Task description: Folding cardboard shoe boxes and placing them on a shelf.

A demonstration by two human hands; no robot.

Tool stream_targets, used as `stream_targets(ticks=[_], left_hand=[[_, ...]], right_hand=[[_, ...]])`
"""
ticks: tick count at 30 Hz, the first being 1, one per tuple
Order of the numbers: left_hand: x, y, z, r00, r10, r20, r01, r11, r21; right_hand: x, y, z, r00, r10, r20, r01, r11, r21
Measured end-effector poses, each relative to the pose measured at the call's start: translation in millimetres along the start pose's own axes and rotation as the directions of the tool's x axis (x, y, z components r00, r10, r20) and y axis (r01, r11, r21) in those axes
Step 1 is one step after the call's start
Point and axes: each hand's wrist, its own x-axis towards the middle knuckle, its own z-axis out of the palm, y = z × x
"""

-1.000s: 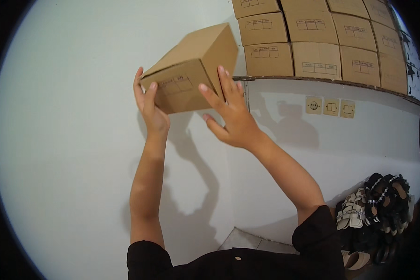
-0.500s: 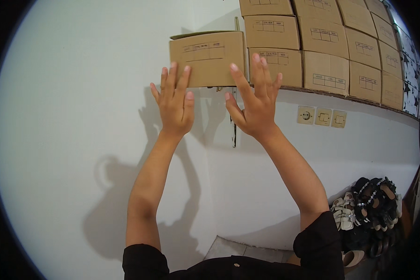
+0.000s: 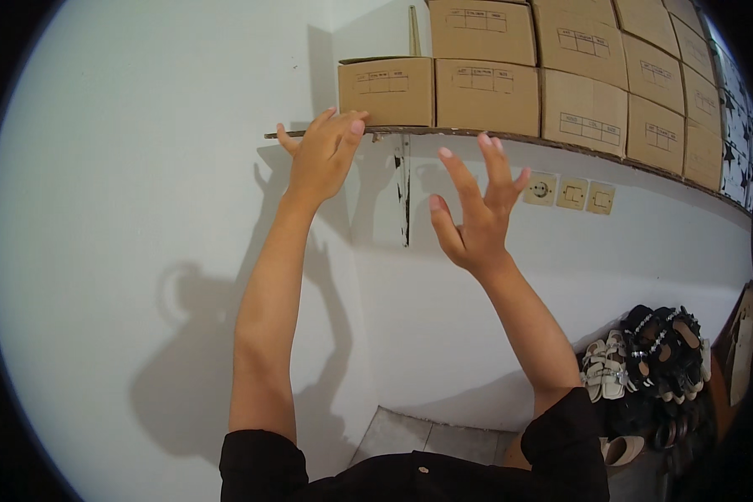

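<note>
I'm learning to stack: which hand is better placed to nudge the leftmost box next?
Probably the left hand: it's close to the leftmost box, while the right hand is apart from it, farther right.

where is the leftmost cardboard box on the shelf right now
In the head view, the leftmost cardboard box sits at upper centre on the shelf, with the left hand at its lower left corner and the neighbouring bottom-row box immediately right.

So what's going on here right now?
The person's left hand is at the lower front of a cardboard box, perhaps touching it. The box sits on a wall shelf, left of the stacked boxes. The right hand is open and empty, below the shelf edge in this view.
</note>
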Motion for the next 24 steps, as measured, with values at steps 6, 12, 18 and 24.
stream_targets(ticks=[6,12,18,24], left_hand=[[-112.0,17.1,19.4,0.906,-0.089,-0.414,-0.002,0.977,-0.214],[-301.9,76.6,85.9,0.87,-0.436,-0.231,0.349,0.875,-0.336],[-364.3,174.0,129.8,0.842,-0.494,0.215,0.539,0.774,-0.333],[-353.0,301.1,194.8,0.932,-0.163,0.323,0.319,0.788,-0.526]], right_hand=[[-98.9,-6.5,-74.1,0.914,0.389,-0.114,-0.365,0.912,0.185],[-242.6,6.9,-217.0,0.712,0.702,0.024,-0.676,0.695,-0.244],[-267.0,3.0,-392.7,0.642,0.746,-0.179,-0.62,0.367,-0.693],[-254.9,-2.8,-558.3,0.663,0.682,-0.307,-0.543,0.156,-0.825]])
